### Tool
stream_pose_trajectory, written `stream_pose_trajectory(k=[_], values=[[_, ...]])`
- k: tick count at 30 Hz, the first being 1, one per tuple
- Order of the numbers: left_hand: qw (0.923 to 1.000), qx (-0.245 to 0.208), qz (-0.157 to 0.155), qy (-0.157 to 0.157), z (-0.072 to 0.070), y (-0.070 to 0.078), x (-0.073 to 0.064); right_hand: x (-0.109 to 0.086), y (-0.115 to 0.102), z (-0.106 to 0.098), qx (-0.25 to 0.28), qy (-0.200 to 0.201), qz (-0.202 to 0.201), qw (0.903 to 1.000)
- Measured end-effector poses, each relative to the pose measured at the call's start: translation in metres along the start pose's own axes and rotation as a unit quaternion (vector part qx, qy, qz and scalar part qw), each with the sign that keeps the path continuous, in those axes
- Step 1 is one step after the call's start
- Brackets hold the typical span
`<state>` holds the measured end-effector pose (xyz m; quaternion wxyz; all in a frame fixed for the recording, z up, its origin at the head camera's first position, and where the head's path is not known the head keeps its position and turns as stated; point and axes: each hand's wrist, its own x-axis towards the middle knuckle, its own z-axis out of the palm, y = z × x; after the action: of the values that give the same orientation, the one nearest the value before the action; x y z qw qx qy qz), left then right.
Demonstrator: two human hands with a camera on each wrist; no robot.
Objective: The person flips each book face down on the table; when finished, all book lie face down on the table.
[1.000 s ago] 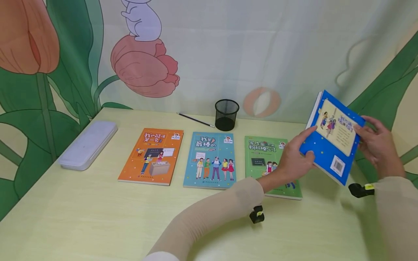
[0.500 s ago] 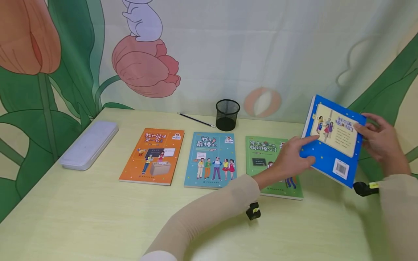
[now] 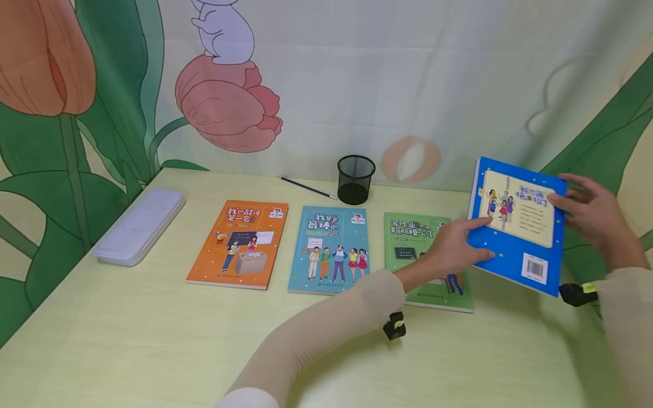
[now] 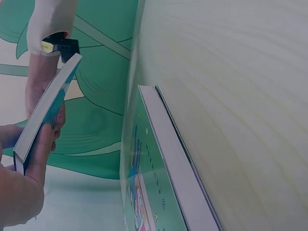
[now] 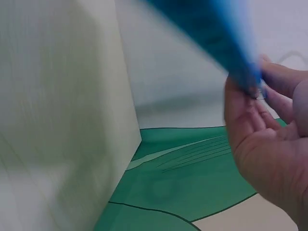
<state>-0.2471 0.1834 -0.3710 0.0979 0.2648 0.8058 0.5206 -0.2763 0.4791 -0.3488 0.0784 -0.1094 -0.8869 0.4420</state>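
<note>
A blue book (image 3: 515, 263) is held above the table's right side, its back cover with a barcode facing up and tilted. My left hand (image 3: 454, 246) pinches its left edge, index finger over the cover. At the opposite edge my right hand (image 3: 594, 215) grips it with the thumb on top and the other fingers behind. The left wrist view shows the book (image 4: 45, 110) edge-on, its page block between thumb and fingers. Blurred in the right wrist view, a corner of the book (image 5: 207, 36) meets my right fingertips. Under my left forearm lies a green book (image 3: 415, 232), partly hidden.
A teal book (image 3: 329, 246) and an orange book (image 3: 237, 243) lie face up in a row left of the green one. Behind them are a pencil (image 3: 306, 187) and a black mesh pen holder (image 3: 355, 181). A white pencil case (image 3: 140, 226) lies far left. A printed curtain (image 3: 326, 85) hangs behind.
The blue book has turned anticlockwise, so its top edge lies more level, and its upper left corner has dropped. Both hands have kept hold of it. The other books have not moved.
</note>
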Motion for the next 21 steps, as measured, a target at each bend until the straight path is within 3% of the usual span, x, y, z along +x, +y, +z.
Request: stream_pose_trajectory(k=[4,15,21], values=[[0.9999,0.003,-0.012,-0.004,0.004,-0.001,0.003,-0.002,0.000,-0.005,-0.059,-0.023,-0.001,0.9980],[0.9975,0.017,-0.068,-0.001,0.017,-0.004,0.010,0.000,0.002,-0.009,-0.101,-0.035,-0.022,0.9940],[0.9967,0.042,-0.065,-0.025,0.017,-0.008,0.014,0.005,-0.001,-0.010,-0.139,-0.044,-0.040,0.9885]])
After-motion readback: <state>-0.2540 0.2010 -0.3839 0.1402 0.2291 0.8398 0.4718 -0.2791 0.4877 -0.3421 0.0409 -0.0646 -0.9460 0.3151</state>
